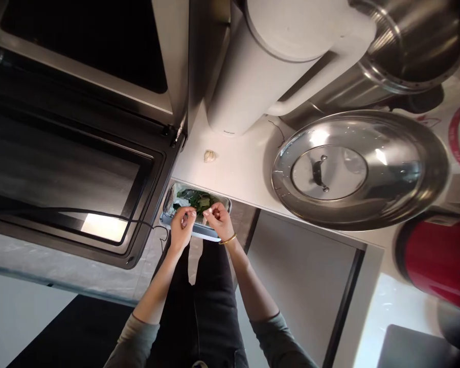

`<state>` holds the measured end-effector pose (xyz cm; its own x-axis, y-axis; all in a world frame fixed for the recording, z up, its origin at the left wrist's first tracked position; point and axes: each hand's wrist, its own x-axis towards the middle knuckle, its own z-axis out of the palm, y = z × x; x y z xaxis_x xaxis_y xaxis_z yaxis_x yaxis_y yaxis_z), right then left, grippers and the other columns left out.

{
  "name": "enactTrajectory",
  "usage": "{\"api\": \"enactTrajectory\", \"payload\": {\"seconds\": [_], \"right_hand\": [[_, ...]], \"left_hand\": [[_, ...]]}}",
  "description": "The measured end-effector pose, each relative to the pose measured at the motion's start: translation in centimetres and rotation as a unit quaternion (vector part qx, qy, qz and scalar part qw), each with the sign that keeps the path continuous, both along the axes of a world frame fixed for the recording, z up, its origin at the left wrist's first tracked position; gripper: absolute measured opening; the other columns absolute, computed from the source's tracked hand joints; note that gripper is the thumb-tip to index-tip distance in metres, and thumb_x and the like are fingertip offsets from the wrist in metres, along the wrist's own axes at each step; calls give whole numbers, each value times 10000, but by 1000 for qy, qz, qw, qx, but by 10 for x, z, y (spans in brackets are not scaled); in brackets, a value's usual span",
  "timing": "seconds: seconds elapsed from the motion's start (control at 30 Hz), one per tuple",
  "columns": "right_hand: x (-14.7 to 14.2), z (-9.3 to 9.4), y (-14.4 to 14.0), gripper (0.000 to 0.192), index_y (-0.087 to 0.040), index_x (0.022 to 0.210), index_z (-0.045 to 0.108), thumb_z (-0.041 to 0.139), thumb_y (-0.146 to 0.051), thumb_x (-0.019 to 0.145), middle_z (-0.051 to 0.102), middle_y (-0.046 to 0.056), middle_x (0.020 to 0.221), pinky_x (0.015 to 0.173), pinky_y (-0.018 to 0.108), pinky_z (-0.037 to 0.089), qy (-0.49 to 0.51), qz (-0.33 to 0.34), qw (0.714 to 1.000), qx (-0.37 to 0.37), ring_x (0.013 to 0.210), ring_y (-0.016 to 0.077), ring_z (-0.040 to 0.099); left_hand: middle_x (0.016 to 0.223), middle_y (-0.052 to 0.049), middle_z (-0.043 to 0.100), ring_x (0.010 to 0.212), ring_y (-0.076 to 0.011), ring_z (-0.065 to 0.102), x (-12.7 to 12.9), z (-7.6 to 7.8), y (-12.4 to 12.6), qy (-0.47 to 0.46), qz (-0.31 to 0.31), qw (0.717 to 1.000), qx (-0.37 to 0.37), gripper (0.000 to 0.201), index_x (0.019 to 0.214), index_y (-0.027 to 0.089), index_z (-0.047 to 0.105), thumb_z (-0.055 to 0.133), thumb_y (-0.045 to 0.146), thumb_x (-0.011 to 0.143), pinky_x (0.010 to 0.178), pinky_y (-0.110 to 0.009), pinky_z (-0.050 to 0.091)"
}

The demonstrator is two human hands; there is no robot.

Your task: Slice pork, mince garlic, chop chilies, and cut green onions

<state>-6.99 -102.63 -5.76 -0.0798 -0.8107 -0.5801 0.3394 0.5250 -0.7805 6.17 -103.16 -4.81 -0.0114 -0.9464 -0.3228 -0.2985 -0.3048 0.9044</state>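
Observation:
Both hands are held close together over an open, narrow bin (pixel 227 203) below the counter's edge. Green leaves (pixel 199 200) and crumpled clear and pale plastic (pixel 180 203) lie inside it. The thumb and fingers of my left hand (pixel 183 225) are pinched; whatever is between them is too small to name. My right hand (pixel 220 221), with a gold bangle (pixel 227 239) at its wrist, pinches a small pale piece (pixel 204 221), perhaps garlic. On the counter beyond the bin sits a garlic bulb (pixel 209 156).
An oven (pixel 153 168) with its door open fills the left side, and a black cord (pixel 99 212) crosses that door. On the white counter (pixel 245 163) stand a tall white jug (pixel 249 76), a large pan with a steel lid (pixel 391 168) and a red appliance (pixel 437 260).

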Motion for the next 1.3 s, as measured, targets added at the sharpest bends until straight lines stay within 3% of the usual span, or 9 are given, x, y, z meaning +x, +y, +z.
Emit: {"api": "enactTrajectory", "payload": {"seconds": [0.13,0.27,0.4,0.53,0.8,0.93,1.1,1.2,1.3], "right_hand": [[-9,2,-1,363,-213,724,477,777,-363,586,465,-91,532,421,190,286,60,93,993,-35,440,54,380],[-21,9,-5,322,-206,744,513,768,-345,603,483,-86,543,421,193,258,100,173,978,-54,443,53,354],[-29,16,-10,279,-207,745,529,737,-364,643,488,-76,546,426,196,260,130,231,961,-75,451,61,368],[-31,19,-12,211,-212,794,555,688,-349,705,497,-66,566,460,207,306,153,245,952,-105,475,75,394],[-18,9,5,310,-229,1043,611,553,-434,817,638,70,964,727,311,482,147,144,968,-141,809,173,585],[-9,5,16,425,-226,1056,607,417,-550,858,629,41,786,576,275,465,75,38,995,-62,611,136,538],[-1,7,18,423,-213,931,617,456,-586,813,502,-19,577,467,239,368,12,-23,1000,-11,465,97,407],[3,8,16,400,-214,877,599,484,-587,792,483,-23,567,442,232,335,-21,-34,999,-7,459,93,390],[1,5,14,367,-220,850,580,497,-573,792,449,-34,558,430,222,319,-25,-75,997,-6,455,84,353]], "left_hand": [[751,-27,605,593,-101,473,6,-1,-12,22,-69,997,-4,237,809,176,667,553,383,831,534,-224,343],[707,-38,637,603,-118,528,13,3,-21,27,-160,987,10,241,769,173,681,580,387,818,527,-224,365],[789,-38,657,638,-117,559,16,12,-25,-36,-246,967,-51,195,854,201,662,513,325,870,572,-225,397],[844,-41,631,784,-140,588,13,12,-24,-106,-261,953,-112,175,883,211,601,435,264,901,723,-244,433],[787,-33,550,756,-142,534,-6,12,-25,-6,-208,977,-39,191,817,203,487,362,303,921,729,-261,426],[712,-12,496,650,-134,480,-13,11,-19,103,-152,981,62,305,801,206,467,392,487,892,617,-260,398],[574,48,308,477,-76,270,-16,2,-9,241,-87,946,198,451,800,209,465,486,658,776,460,-237,249],[575,55,273,469,-65,228,-15,2,-9,301,-69,925,223,440,789,208,471,538,641,753,452,-234,221],[636,29,355,476,-58,237,-10,4,-13,322,-56,920,216,413,746,202,444,527,605,778,456,-235,241]]}}
